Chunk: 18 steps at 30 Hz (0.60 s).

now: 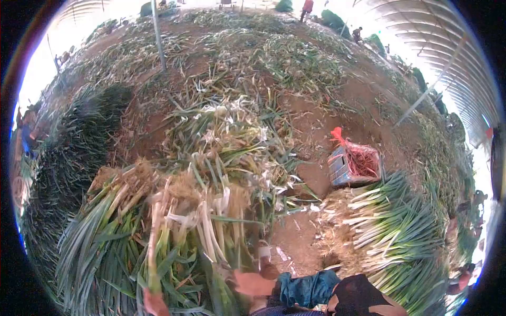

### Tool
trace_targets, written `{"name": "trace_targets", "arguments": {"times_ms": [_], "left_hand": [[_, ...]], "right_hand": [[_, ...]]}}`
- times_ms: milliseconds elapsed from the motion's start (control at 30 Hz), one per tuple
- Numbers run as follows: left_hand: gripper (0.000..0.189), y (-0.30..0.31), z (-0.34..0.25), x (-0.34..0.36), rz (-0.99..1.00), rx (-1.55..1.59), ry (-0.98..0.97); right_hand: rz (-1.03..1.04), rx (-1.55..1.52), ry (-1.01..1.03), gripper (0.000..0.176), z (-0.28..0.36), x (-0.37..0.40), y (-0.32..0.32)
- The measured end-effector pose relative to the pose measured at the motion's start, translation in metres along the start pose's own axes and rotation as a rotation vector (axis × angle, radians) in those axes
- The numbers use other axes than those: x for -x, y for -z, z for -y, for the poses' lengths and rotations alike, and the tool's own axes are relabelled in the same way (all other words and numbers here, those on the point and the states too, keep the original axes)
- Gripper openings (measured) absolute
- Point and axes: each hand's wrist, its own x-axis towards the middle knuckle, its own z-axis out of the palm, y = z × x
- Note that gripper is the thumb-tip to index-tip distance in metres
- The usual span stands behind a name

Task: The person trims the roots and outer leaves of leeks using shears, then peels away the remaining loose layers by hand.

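At the bottom edge, my left hand (155,304) is closed around the lower part of a leek (153,247), whose pale stem and roots point away from me. My right hand (253,284), coming out of a teal sleeve (308,288), reaches in at the right side of the untrimmed leek heap; it is smeared by motion and its fingertips overlap the leaves. That heap (110,226) lies before me, brown roots facing away and green leaves towards me. On my right, cleaned leeks (390,221) lie in a neat row, white ends to the left.
A box of red ties (361,162) stands behind the cleaned row. Peeled leaf scraps (226,126) litter the soil ahead. A dark green leek pile (74,142) is at left. Metal poles (158,37) rise from the ground; people (306,9) are far off.
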Motion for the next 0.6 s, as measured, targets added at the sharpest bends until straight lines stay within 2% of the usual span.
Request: {"name": "trace_targets", "arguments": {"times_ms": [33,67,133,167,200,233,267,300,367,400,500,600], "left_hand": [[0.033,-0.02,0.014,0.017,0.023,-0.022,-0.017],[0.036,-0.049,0.021,0.025,0.174,0.163,0.063],[0.034,-0.05,-0.036,0.032,0.384,0.223,0.196],[0.03,-0.025,-0.1,0.027,0.452,0.084,0.254],[0.033,-0.039,-0.108,0.033,0.266,0.173,0.159],[0.03,-0.049,-0.106,0.033,0.333,0.326,0.19],[0.028,-0.047,-0.115,0.032,0.397,0.476,0.231],[0.028,-0.066,-0.1,0.035,0.358,0.368,0.162],[0.028,-0.107,-0.069,0.043,0.262,0.14,0.04],[0.022,-0.074,-0.102,0.029,0.415,0.072,0.173],[0.018,-0.069,-0.108,0.024,0.395,0.009,0.211],[0.018,-0.071,-0.11,0.012,0.389,-0.049,0.175]], "right_hand": [[-0.009,-0.025,0.016,0.048,-0.002,0.0,-0.005],[-0.016,-0.046,0.033,0.049,-0.01,0.0,-0.01],[-0.036,-0.05,0.012,0.05,-0.01,0.004,-0.007],[-0.038,-0.046,-0.03,0.049,0.001,0.007,0.003],[-0.015,-0.051,-0.074,0.049,0.01,0.013,0.008],[-0.141,-0.099,0.151,0.048,0.004,0.02,0.003],[0.005,-0.088,0.043,0.051,0.015,0.022,0.007],[0.152,-0.062,-0.062,0.054,0.027,0.025,0.011],[0.145,-0.052,0.012,0.046,0.04,0.026,0.008],[0.155,0.031,-0.05,0.054,0.054,0.023,0.007],[0.127,0.079,0.057,0.062,0.041,0.003,-0.008],[0.126,0.06,-0.049,0.061,0.048,-0.014,0.002]]}}
